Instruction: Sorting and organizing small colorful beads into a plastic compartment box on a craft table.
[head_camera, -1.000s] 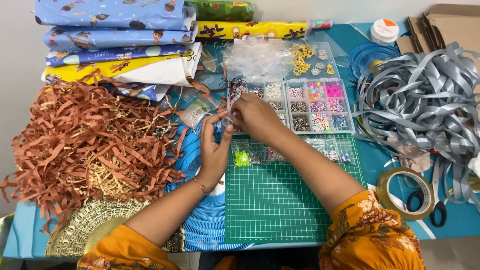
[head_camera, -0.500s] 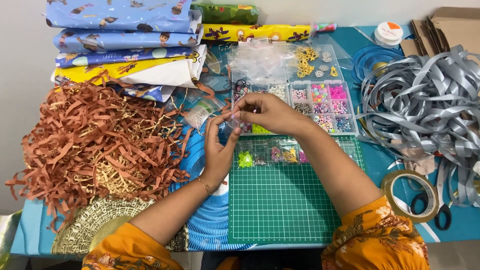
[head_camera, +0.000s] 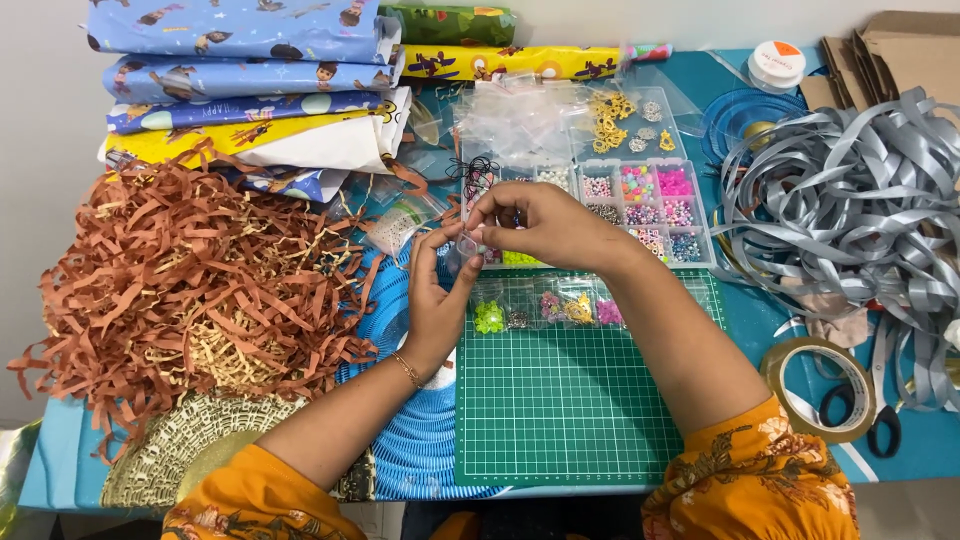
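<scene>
My left hand (head_camera: 438, 290) and my right hand (head_camera: 535, 225) meet over the near edge of a clear bead organiser box (head_camera: 640, 210). Both pinch a small clear packet (head_camera: 468, 243) between the fingertips. The box holds pink, white and multicoloured beads in small compartments. Just below the hands, several small bead packets (head_camera: 545, 308) lie along the top edge of a green cutting mat (head_camera: 570, 400). What is inside the pinched packet is too small to tell.
A heap of brown paper shred (head_camera: 190, 290) fills the left. Rolled wrapping papers (head_camera: 240, 60) lie at the back left. Tangled grey ribbon (head_camera: 860, 220) covers the right, with a tape roll (head_camera: 822, 385) and black scissors (head_camera: 880, 430) near the front right.
The hands stay together over the bead box, the fingers shifting slightly on the small packet. The view has moved a little, with no other change.
</scene>
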